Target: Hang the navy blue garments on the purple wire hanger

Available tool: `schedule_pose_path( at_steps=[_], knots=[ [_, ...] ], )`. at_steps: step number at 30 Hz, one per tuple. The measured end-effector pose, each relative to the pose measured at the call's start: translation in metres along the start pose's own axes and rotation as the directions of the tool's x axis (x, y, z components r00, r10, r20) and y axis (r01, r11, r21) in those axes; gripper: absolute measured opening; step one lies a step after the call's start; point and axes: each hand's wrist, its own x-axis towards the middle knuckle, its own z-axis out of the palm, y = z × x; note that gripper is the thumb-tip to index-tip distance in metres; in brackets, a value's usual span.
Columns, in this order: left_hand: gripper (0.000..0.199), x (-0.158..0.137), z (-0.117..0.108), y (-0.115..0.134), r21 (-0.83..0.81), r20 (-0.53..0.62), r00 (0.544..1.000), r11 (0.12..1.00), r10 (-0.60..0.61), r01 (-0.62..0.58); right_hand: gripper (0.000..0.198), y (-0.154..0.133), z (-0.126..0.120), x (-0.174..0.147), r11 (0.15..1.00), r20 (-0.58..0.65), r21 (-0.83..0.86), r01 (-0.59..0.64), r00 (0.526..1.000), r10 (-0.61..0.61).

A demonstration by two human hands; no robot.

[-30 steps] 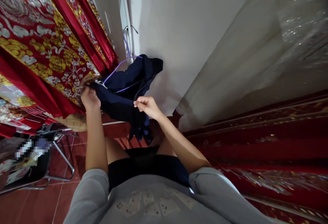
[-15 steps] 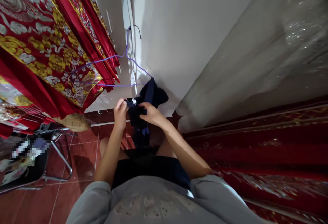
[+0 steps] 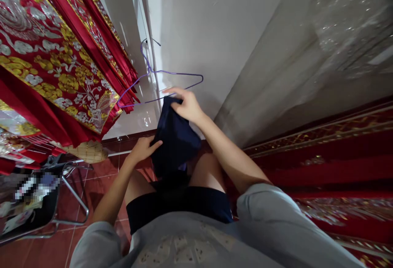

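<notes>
I watch remotely, left to right: left hand pinching navy cloth by its left edge, below a purple hanger; right hand clamped on the cloth's top. Likely arranging it; next needs steady grips.

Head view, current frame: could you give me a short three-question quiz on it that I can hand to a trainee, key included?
1. True or false: the hanger is purple.
2. Multiple choice: what does the left hand hold?
A. A metal chair leg
B. Dark blue cloth
C. Red embroidered fabric
3. Short answer: which of the person's hands is higher in the picture?

Key:
1. True.
2. B.
3. The right hand, close to the hanger's lower bar.
</notes>
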Motion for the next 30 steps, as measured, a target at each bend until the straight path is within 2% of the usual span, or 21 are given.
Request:
schedule_pose_path(
  at_steps=[2,3,5,7,10,12,14,16,18,19,21,23,25,27,28,30],
  knots=[
    [0.047,-0.007,-0.010,-0.005,0.224,-0.040,0.997,0.972,-0.061,0.068,0.052,0.024,0.005,0.019,0.999,-0.105,0.002,-0.048,0.993,0.048],
    [0.043,-0.010,-0.016,-0.007,0.313,-0.054,0.995,0.945,-0.086,0.099,0.048,0.036,0.010,0.025,0.994,-0.100,0.000,-0.110,0.989,0.109],
    [0.038,-0.016,-0.028,-0.013,0.435,-0.050,0.988,0.888,-0.143,0.151,0.035,0.057,0.021,0.028,0.965,-0.004,-0.023,-0.262,0.965,0.262],
    [0.035,-0.021,-0.037,-0.023,0.486,-0.033,0.974,0.848,-0.224,0.211,0.026,0.070,0.028,0.021,0.935,0.055,-0.054,-0.350,0.934,0.352],
    [0.034,-0.029,-0.052,-0.042,0.479,-0.068,0.956,0.831,-0.284,0.282,0.023,0.072,0.026,0.004,0.939,-0.037,-0.096,-0.331,0.944,0.329],
    [0.032,-0.032,-0.065,-0.050,0.426,-0.184,0.959,0.861,-0.216,0.276,0.028,0.066,0.017,-0.005,0.930,-0.130,-0.155,-0.334,0.940,0.316],
    [0.030,-0.031,-0.082,-0.048,0.360,-0.342,0.937,0.910,-0.075,0.205,0.036,0.059,0.005,-0.010,0.908,-0.196,-0.207,-0.365,0.924,0.327],
    [0.029,-0.026,-0.099,-0.036,0.310,-0.481,0.873,0.947,0.081,0.083,0.041,0.050,-0.004,-0.012,0.901,-0.224,-0.209,-0.381,0.915,0.335],
    [0.028,-0.015,-0.111,-0.018,0.270,-0.550,0.811,0.961,0.202,-0.056,0.042,0.041,-0.008,-0.015,0.908,-0.212,-0.165,-0.384,0.913,0.348],
    [0.027,-0.008,-0.115,-0.008,0.241,-0.559,0.795,0.964,0.235,-0.115,0.041,0.036,-0.007,-0.017,0.913,-0.194,-0.138,-0.384,0.914,0.355],
    [0.026,0.009,-0.117,0.010,0.177,-0.544,0.795,0.963,0.269,-0.204,0.038,0.028,-0.003,-0.023,0.918,-0.158,-0.083,-0.389,0.914,0.373],
    [0.028,0.024,-0.117,0.022,0.154,-0.540,0.791,0.958,0.288,-0.243,0.034,0.020,0.000,-0.029,0.925,-0.115,-0.044,-0.378,0.921,0.372],
    [0.032,0.035,-0.118,0.027,0.199,-0.536,0.783,0.949,0.316,-0.246,0.026,0.015,-0.004,-0.034,0.949,-0.084,-0.038,-0.312,0.948,0.308],
    [0.032,0.041,-0.122,0.024,0.271,-0.525,0.780,0.936,0.340,-0.226,0.012,0.013,-0.019,-0.036,0.974,-0.139,-0.083,-0.211,0.970,0.198],
    [0.030,0.042,-0.125,0.022,0.304,-0.521,0.779,0.929,0.349,-0.213,0.016,0.014,-0.029,-0.035,0.978,-0.207,-0.113,-0.175,0.967,0.149],
    [0.027,0.043,-0.132,0.016,0.358,-0.529,0.766,0.915,0.364,-0.188,0.039,0.017,-0.051,-0.031,0.977,-0.353,-0.151,-0.152,0.931,0.090]
  ],
)
